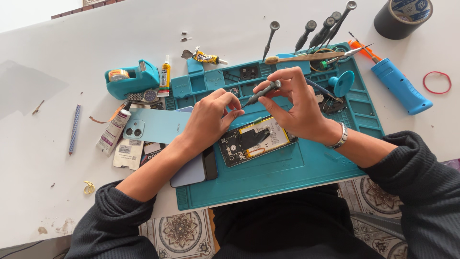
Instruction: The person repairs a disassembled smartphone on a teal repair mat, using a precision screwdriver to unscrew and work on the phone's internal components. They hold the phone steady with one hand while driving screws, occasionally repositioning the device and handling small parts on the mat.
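An opened phone [254, 140] with its battery and circuit board exposed lies on a teal repair mat [287, 172]. My right hand [292, 105] grips a small grey screwdriver [261, 94], tip pointing down to the left. My left hand [211, 117] pinches its fingertips at the screwdriver's tip, just above the phone's upper left corner. A light blue phone back cover [153, 125] lies left of my left hand, partly off the mat. A silver bracelet sits on my right wrist.
Several screwdrivers [316, 31] stand behind the mat, with a toothbrush [306, 57] and a teal suction cup [342, 82]. A blue tool [400, 86], black tape roll [402, 17] and red rubber band [437, 82] lie right. A teal tape dispenser [132, 79], glue tubes [164, 76] and other phones [191, 172] lie left.
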Demonstrator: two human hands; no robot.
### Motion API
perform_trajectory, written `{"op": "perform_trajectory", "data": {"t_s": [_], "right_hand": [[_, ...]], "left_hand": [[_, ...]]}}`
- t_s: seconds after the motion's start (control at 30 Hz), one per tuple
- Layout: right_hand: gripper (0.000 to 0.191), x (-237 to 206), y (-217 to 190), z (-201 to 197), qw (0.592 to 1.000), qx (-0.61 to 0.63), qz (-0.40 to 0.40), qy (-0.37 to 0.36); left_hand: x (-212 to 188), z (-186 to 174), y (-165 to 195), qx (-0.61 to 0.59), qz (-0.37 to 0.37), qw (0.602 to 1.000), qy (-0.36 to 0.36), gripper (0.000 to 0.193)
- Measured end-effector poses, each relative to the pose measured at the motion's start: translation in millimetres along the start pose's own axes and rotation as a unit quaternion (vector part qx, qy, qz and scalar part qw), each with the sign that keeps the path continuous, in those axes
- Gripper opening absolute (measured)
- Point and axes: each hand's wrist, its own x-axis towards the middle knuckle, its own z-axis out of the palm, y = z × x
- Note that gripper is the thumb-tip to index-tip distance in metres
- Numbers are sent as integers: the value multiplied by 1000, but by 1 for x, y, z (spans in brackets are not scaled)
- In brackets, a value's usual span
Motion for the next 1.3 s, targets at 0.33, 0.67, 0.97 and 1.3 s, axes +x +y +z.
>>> {"op": "perform_trajectory", "data": {"t_s": [0.33, 0.67, 0.97, 1.3], "right_hand": [[40, 0, 0, -1, 1000, -2, -3, -3], [41, -2, -1, 0, 1000, -18, -9, -7], [41, -5, -1, 2, 999, -28, -18, -15], [49, -4, -2, 4, 998, -51, -21, -24]], "left_hand": [[0, 0, -1, 0, 3, 1000, -2, 17], [1, -1, 1, -6, 12, 1000, -7, 17], [1, -2, 1, -2, 12, 1000, -17, 18], [1, -7, 8, -9, 22, 1000, -6, 34]]}}
